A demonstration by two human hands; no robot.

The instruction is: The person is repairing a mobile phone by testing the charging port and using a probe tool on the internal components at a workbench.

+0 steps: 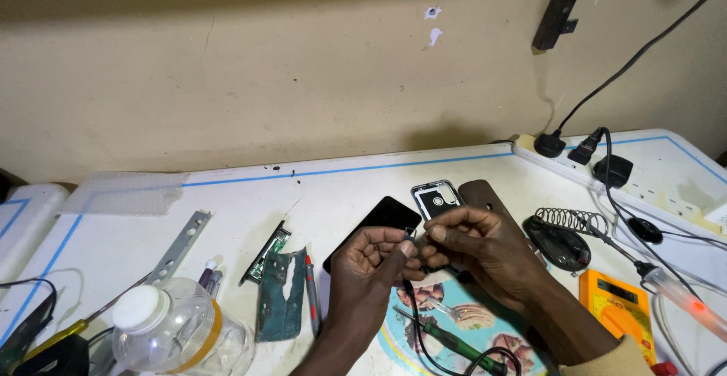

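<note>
Small dark part (410, 234): tiny piece, kind not discernible, being pinched between the fingertips of both hands above the middle of the table (318, 187), just in front of the black phone (375, 228).

Left hand (371, 258): coming up from the lower edge, fingers curled, grip closing on the small dark part with thumb and forefinger.

Right hand (477, 243): meeting the left from the right side, grip also clamping on the same part, fingertips of the two hands touching.

Black cable (415, 323): hanging down from under the hands and looping over a round picture mat (454, 319).

Green-handled screwdriver (447, 342): lying on the mat, below the hands.

Phone frame (435, 198): lying just behind the right hand, beside a brown back cover (485, 194).

Soldering iron stand (564, 228): sitting to the right, coil spring lying sideways.

Orange multimeter (617, 304): lying near the right forearm.

Clear plastic jar (178, 330): white lid, standing at lower left.

Green circuit strip (282, 293): lying left of the left hand, a pen (312, 293) just beside it.

Power strip (606, 171): running along the right rear, plugs sitting in it.
</note>
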